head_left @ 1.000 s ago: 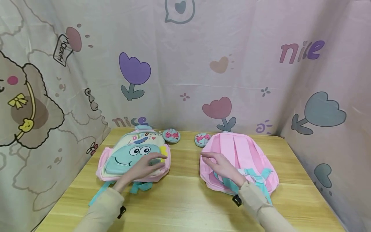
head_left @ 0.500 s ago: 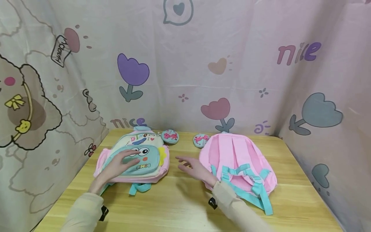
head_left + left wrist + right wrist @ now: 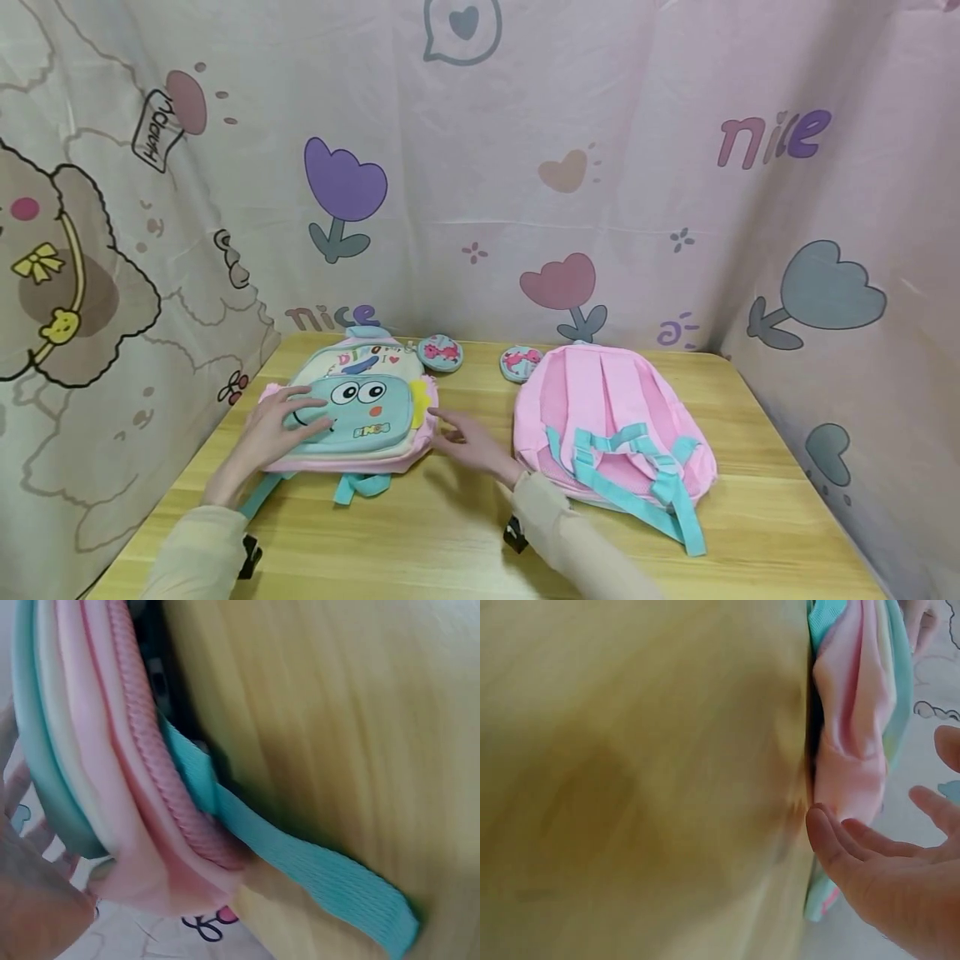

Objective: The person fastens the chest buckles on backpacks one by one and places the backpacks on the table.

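A small children's backpack [image 3: 375,437] with a teal front pocket and cartoon eyes lies face up on the left of the table. My left hand [image 3: 268,432] lies over its left side, fingers spread across the pocket's edge; in the left wrist view the hand [image 3: 37,892] is partly out of frame. At the backpack's right side is my right hand [image 3: 474,446], fingers loosely extended. The right wrist view shows that hand [image 3: 900,885] close to the pink side [image 3: 849,780]; whether the fingertips touch it, I cannot tell.
A pink backpack [image 3: 551,408] lies straps up on the right of the wooden table [image 3: 450,542]. Two round teal tags [image 3: 440,354] with pink pictures lie near the bags' tops. Teal straps [image 3: 300,862] trail onto the table. Printed cloth [image 3: 450,167] encloses the back and sides.
My left hand has moved left across the front pocket to the backpack's left side. The right hand has moved left from over the pink backpack to the other bag's right side.
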Action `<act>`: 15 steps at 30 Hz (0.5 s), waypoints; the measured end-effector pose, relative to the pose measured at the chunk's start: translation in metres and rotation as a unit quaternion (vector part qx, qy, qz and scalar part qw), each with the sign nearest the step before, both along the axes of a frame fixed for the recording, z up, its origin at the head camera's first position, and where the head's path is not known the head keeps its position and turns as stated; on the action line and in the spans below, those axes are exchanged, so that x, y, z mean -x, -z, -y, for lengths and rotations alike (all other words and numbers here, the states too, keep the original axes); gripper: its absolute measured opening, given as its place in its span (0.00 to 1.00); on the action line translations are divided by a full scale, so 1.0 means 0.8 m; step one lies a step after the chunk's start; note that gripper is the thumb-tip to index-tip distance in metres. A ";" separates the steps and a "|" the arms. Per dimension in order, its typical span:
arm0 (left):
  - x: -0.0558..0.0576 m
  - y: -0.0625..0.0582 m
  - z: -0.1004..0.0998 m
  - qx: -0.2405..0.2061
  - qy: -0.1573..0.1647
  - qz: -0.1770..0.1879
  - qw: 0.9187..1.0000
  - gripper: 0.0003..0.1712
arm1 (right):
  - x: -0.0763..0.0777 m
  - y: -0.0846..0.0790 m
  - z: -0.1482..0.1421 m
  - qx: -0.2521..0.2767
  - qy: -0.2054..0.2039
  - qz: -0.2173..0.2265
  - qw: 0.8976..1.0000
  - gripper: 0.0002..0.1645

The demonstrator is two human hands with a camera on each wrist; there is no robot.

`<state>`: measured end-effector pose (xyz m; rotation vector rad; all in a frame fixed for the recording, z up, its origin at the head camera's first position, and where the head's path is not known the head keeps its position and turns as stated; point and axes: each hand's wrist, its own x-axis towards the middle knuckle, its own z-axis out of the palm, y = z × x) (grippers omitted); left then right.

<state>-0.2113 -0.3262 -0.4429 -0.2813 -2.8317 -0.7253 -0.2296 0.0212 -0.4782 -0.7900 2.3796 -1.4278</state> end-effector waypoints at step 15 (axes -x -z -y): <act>0.006 0.013 0.010 0.001 -0.051 0.074 0.996 0.45 | 0.000 0.008 0.022 0.022 0.026 0.065 0.997 0.36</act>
